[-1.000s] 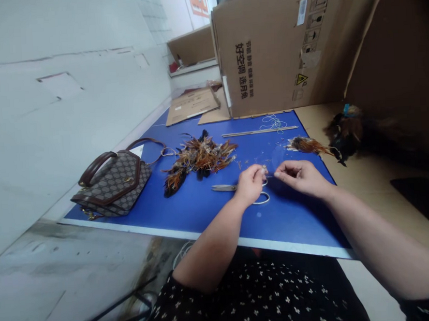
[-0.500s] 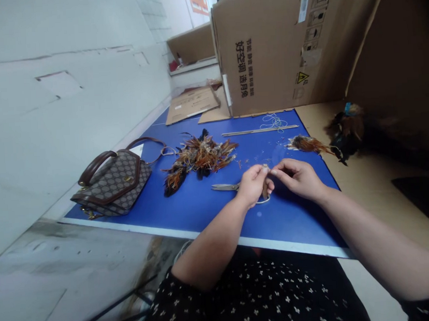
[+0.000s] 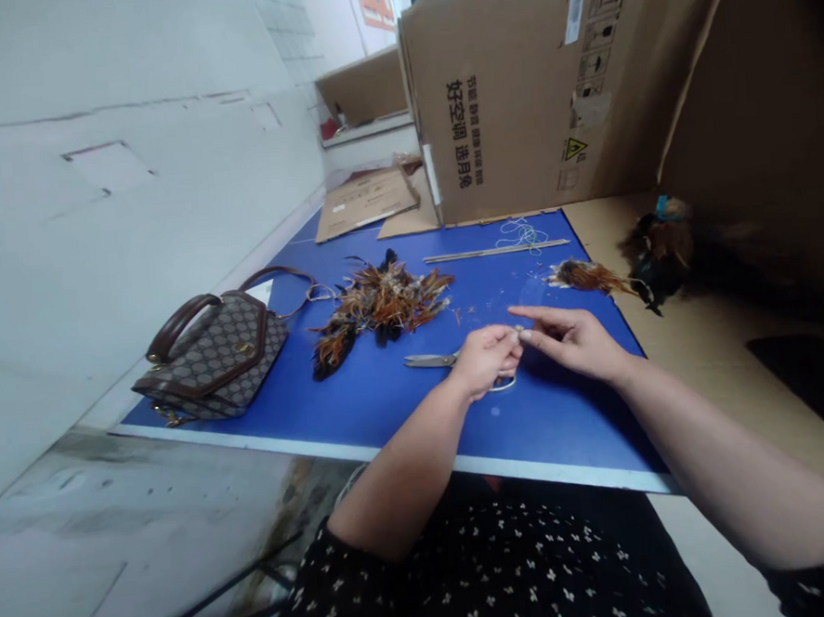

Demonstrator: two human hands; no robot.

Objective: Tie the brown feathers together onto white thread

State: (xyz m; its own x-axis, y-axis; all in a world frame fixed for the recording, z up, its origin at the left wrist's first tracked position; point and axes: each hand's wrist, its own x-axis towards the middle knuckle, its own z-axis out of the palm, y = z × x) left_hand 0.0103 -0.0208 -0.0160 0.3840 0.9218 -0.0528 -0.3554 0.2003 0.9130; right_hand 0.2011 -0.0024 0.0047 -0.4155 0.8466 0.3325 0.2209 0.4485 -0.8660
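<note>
My left hand (image 3: 486,362) is closed above the blue table, thumb and index finger pinched together. A tiny pale tip (image 3: 518,330) shows at its fingertips; what it belongs to is mostly hidden by the fingers. My right hand (image 3: 574,340) meets it from the right: the thumb touches beside that tip, the index finger is stretched out apart from the thumb, the other fingers are bent. Scissors (image 3: 430,360) lie partly under my left hand, blades pointing left. To the left is a loose heap of brown and black feathers (image 3: 387,301). A smaller feather bundle (image 3: 587,276) lies at the right.
A patterned handbag (image 3: 223,353) stands on the table's left. Thin sticks (image 3: 496,251) and tangled pale thread (image 3: 523,234) lie at the back. A large cardboard box (image 3: 518,106) rises behind them. Dark feathers (image 3: 660,247) sit on the wooden surface at right.
My right index finger has lifted away from the thumb and straightened. My left fingers have curled in, and the brown piece beneath them shows less.
</note>
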